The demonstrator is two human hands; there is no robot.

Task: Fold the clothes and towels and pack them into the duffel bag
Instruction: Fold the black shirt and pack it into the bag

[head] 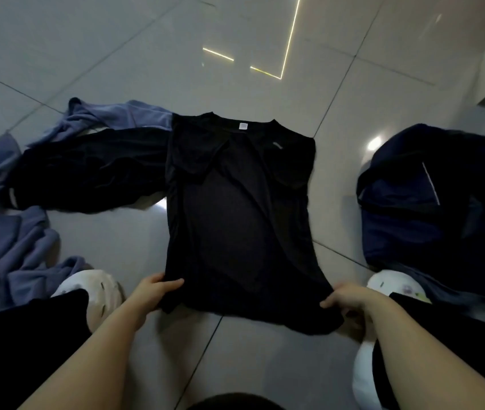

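Duffel bag [430,202]: navy, at 3 o'clock on the tiled floor [265,39], slumped and partly open; dark folds show inside, contents cannot be told.

Black T-shirt [235,208]: centre of view, laid flat on the floor, collar at 12 o'clock with a small white neck label, both sides already folded inward to a narrow panel, hem at 6 o'clock. Fabric dark, thin, slightly wrinkled.

Left hand [155,291]: grip closed on the hem's 7 o'clock corner, fingers over the cloth.

Right hand [351,300]: grip closed on the hem's 5 o'clock corner, thumb pinching the edge, which is lifted slightly.

Black garment [87,173]: crumpled at 9 o'clock, touching the T-shirt's side.

Blue-grey towels [7,226]: heaped from 8 to 10 o'clock, unfolded, partly under the black garment.

White shoes [99,288]: at 5 and 7 o'clock, beside the hands.
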